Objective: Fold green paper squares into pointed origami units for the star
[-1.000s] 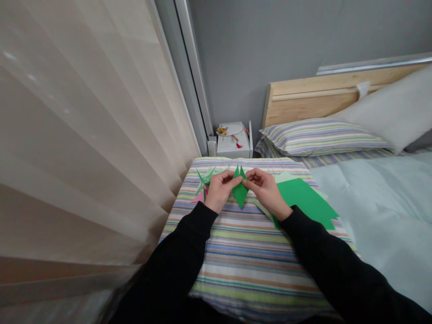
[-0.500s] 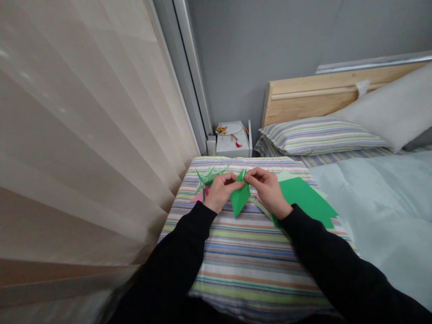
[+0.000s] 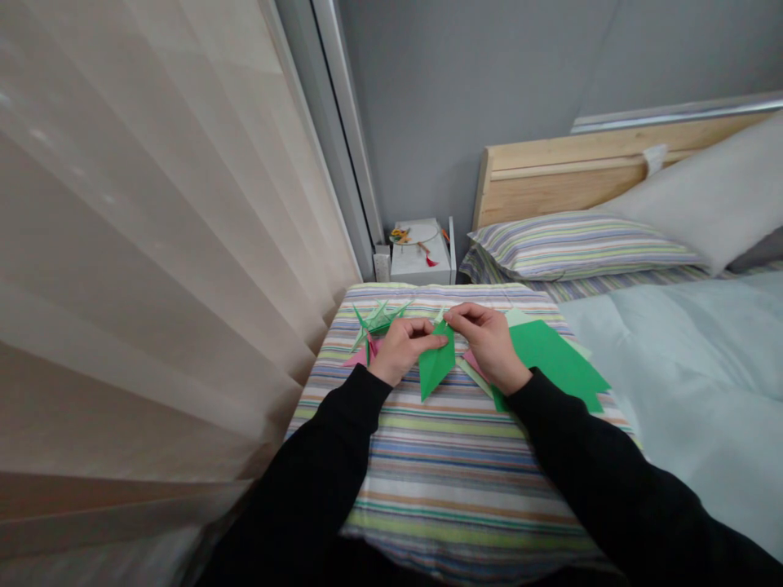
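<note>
A green sheet of origami paper (image 3: 436,372), folded into a narrow diamond, is held up between my two hands over the striped cloth. My left hand (image 3: 400,349) pinches its left side, with the thumb lying across the front. At the top tip, the thumb and forefinger of my right hand (image 3: 488,338) grip the paper's upper right edge. Left of my left hand lie folded green paper cranes (image 3: 380,318) and a pink folded paper (image 3: 356,356). A stack of green paper sheets (image 3: 554,365) lies beside my right wrist, partly hidden by it.
The striped cloth (image 3: 453,465) covers the surface in front of me. A pale curtain (image 3: 183,244) hangs close on the left. Behind stands a white bedside cabinet (image 3: 407,265) with small items on top. To the right is a bed with a pale blue quilt (image 3: 685,367) and pillows.
The folded paper has dropped slightly and turned, its lower tip now a little lower. My right fingers have shifted slightly at the top tip; my left thumb reaches further across the paper.
</note>
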The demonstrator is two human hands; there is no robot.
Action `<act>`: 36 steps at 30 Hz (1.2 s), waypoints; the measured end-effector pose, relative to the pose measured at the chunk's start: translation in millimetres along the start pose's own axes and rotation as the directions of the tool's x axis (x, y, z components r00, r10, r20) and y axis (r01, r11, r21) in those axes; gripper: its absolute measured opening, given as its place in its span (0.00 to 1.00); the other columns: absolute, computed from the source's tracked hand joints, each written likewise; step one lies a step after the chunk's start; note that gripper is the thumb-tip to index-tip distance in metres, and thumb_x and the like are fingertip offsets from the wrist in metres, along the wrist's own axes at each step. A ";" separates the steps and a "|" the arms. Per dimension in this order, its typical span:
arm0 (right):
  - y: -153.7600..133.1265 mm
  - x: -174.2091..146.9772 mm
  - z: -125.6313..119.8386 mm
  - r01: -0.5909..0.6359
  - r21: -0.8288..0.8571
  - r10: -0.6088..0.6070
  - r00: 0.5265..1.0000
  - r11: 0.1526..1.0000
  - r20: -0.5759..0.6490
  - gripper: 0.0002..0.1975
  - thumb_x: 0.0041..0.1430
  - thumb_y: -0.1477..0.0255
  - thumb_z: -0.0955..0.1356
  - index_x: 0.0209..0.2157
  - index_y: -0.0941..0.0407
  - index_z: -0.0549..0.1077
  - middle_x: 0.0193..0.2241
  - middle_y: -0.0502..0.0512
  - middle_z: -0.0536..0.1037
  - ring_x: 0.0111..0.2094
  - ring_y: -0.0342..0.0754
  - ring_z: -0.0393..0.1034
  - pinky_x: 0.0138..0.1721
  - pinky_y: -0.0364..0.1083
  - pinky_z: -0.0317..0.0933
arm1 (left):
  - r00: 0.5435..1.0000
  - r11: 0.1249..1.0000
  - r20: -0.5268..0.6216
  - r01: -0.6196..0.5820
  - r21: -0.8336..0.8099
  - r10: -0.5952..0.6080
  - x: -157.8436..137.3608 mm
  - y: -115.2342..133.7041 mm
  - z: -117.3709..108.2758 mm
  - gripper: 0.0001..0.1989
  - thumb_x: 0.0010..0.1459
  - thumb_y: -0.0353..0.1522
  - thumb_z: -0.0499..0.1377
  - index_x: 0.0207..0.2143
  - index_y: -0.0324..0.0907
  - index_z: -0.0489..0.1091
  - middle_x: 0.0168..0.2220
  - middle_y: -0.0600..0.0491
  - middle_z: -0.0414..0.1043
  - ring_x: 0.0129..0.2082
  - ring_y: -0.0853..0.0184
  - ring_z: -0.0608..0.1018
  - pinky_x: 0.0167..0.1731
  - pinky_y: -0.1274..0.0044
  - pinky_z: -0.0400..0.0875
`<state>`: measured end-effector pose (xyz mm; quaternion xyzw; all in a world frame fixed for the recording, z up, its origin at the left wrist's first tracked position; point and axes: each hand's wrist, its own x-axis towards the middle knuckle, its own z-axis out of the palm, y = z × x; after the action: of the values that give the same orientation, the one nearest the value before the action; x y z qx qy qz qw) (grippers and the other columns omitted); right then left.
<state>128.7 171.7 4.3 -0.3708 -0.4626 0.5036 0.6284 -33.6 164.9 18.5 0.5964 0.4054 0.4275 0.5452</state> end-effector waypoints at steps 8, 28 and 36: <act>2.0 -3.9 0.4 -0.037 -0.151 0.068 0.976 0.988 0.208 0.15 0.49 0.59 0.78 0.26 0.55 0.78 0.23 0.48 0.76 0.27 0.45 0.65 0.33 0.47 0.60 | 0.979 0.987 -0.181 -0.113 -0.118 0.090 2.1 -5.0 0.6 0.18 0.50 0.45 0.72 0.31 0.40 0.74 0.26 0.57 0.72 0.25 0.71 0.70 0.26 0.78 0.65; -8.0 9.5 -11.5 -0.100 0.081 0.109 0.988 0.992 -0.112 0.16 0.36 0.64 0.83 0.24 0.55 0.80 0.23 0.49 0.80 0.26 0.45 0.71 0.33 0.48 0.65 | 0.965 0.985 -0.259 -0.083 -0.151 0.041 4.1 -7.8 -2.0 0.18 0.44 0.42 0.76 0.28 0.40 0.75 0.25 0.56 0.74 0.23 0.72 0.72 0.27 0.76 0.67; 3.6 -0.1 0.2 -0.104 0.105 0.103 0.995 0.989 0.010 0.17 0.38 0.65 0.83 0.28 0.54 0.78 0.27 0.49 0.82 0.28 0.46 0.74 0.35 0.48 0.69 | 0.995 0.996 -0.054 -0.089 0.012 0.089 2.8 -6.9 3.1 0.17 0.49 0.43 0.73 0.26 0.39 0.74 0.24 0.56 0.71 0.25 0.70 0.71 0.30 0.75 0.65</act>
<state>127.5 172.4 1.0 -0.3595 -0.4172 0.5600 0.6189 -30.0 167.1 11.6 0.6046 0.3952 0.4654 0.5115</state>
